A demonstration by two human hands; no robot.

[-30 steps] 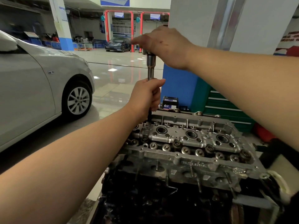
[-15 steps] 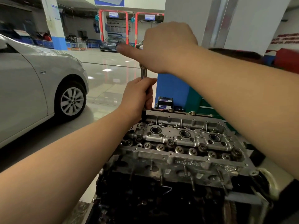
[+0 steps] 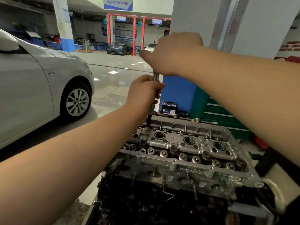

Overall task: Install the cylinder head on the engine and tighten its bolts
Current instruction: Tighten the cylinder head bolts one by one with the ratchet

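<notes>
Cylinder head [image 3: 183, 151]: silver casting, centre to lower right of the frame, seated on top of the dark engine [image 3: 146, 200]. Three round wells show in a row along its top, with rows of small round caps in front of them.

Tool [image 3: 156, 77]: upright metal shaft, centre of the frame, with its dark lower end set down into the far left corner of the cylinder head. Only a short bright section shows between the two hands.

Left hand [image 3: 143, 93]: centre of the frame, fingers wrapped round the middle of the shaft, gripping it. The grip and its place on the shaft match the picture half a second earlier.

Right hand [image 3: 172, 52]: upper centre, curled over the top end of the tool, which the hand hides. One finger points toward the left of the frame. Compared with half a second ago the pointing finger looks shorter and the knuckles sit more toward the camera; the whole view has also shifted slightly.

Silver car [image 3: 40, 85]: left of the frame, front wheel showing, standing on the glossy floor.

Small dark box [image 3: 168, 108]: on the floor just behind the cylinder head.

Green cabinet [image 3: 219, 117]: right of centre, behind the engine.

Dark car [image 3: 119, 47]: upper centre, far back, beside red posts.
</notes>
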